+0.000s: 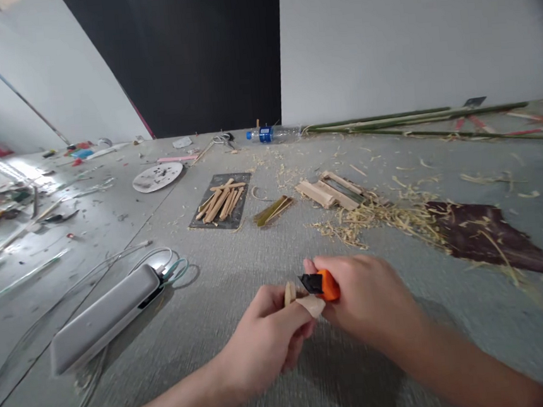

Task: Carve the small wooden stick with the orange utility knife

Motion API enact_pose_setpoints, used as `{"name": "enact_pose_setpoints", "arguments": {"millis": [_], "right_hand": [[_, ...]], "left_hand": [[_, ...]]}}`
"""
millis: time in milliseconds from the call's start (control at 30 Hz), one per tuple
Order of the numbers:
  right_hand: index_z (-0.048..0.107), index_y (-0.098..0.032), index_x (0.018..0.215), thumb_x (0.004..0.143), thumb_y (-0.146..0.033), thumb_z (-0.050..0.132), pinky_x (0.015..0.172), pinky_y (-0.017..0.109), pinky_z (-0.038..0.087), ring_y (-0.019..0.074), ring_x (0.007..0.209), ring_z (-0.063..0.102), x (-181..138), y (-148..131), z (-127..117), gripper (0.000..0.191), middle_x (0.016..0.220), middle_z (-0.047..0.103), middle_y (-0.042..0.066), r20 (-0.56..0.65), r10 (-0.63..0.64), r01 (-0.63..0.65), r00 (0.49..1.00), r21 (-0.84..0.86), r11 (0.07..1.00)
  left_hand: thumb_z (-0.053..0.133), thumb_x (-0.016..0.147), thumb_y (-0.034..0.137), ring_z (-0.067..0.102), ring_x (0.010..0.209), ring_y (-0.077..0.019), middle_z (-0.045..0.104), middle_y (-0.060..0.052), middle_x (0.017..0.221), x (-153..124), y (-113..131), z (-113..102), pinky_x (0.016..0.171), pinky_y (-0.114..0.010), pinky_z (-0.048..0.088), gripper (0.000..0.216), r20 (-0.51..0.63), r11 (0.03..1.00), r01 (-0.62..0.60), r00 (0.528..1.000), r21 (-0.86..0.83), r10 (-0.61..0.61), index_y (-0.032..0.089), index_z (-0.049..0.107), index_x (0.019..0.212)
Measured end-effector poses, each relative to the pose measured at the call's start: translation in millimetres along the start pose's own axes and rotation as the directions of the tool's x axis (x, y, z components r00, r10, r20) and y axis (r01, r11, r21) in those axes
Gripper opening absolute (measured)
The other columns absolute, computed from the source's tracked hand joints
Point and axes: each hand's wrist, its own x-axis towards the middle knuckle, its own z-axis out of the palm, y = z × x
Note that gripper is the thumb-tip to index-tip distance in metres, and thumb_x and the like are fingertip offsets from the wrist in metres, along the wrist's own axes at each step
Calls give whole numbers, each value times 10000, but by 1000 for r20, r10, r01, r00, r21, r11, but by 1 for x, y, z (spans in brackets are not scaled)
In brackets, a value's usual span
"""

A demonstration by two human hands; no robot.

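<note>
My left hand (271, 336) is closed around a short pale strip of wood or bamboo (289, 294), whose end shows above the fingers. A beige wrap (313, 305), like tape or a bandage, covers the tip of its thumb. In my right hand (369, 290) is a utility knife (327, 285) with an orange body and a black blade end, pointing left toward the strip. Both hands are close together, low over the grey surface. Most of the strip is hidden in my left fingers, so I cannot tell whether the blade touches it.
Ahead lie a dark mat (240, 216) with pale sticks (224, 201), split bamboo pieces (330, 191) and curly shavings (372, 220). A grey oblong device (105, 316) with cables is at left. Green bamboo poles (388, 122) and a plastic bottle (265, 134) lie by the wall.
</note>
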Motion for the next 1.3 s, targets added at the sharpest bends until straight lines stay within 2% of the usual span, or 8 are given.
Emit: {"name": "enact_pose_setpoints", "arguments": {"millis": [133,267,400,667,867,1100,1300], "right_hand": [[482,-218,627,973,-428,399,539,292,186,133,499,394,-1,0,0,414,547,578,6,-16,-19,19,1000,5,1000],[474,-217,616,969,-417,394,540,301,187,132,494,379,-2,1,0,414,545,575,10,-16,-36,36,999,12,999],[470,-217,619,966,-414,380,545,304,190,134,502,394,-2,0,-1,409,560,592,17,10,-60,60,998,27,998],[498,-226,657,892,-326,469,551,308,168,157,508,472,-4,0,-1,258,599,644,7,16,-132,133,991,-49,990],[505,-234,663,825,-281,529,541,306,150,171,513,518,-5,-1,-3,170,595,649,-11,19,-159,160,987,-70,985],[538,-232,691,795,-314,542,534,312,150,161,510,505,-6,-4,-8,133,635,677,8,94,-109,113,990,-38,993],[503,-226,675,828,-345,496,545,312,154,168,524,522,-6,-4,-6,194,629,671,19,74,-109,111,991,-22,994]], "left_hand": [[639,855,376,263,373,-55,363,82,437,2,-1,-3,391,-216,241,352,12,1000,-28,1000,-1,28,196,480,598],[694,806,286,257,381,-43,362,85,417,-1,4,-4,398,-227,176,386,42,997,-75,996,34,73,201,406,564],[696,788,248,243,362,-34,356,95,409,-2,7,-2,399,-246,138,364,52,996,-78,996,48,75,203,404,575],[728,792,312,246,381,-31,349,99,445,-2,6,-4,431,-250,139,384,56,992,-82,995,100,77,197,414,603],[743,796,335,228,471,-52,295,92,525,-3,7,-3,478,-255,138,390,33,984,-83,996,158,78,197,414,640],[745,851,424,212,602,-90,276,64,647,-3,3,-1,521,-261,157,421,49,951,-225,974,213,219,193,424,707],[728,860,490,206,580,-87,282,71,624,-2,3,1,503,-247,162,430,6,953,-203,978,226,207,192,450,723]]}}
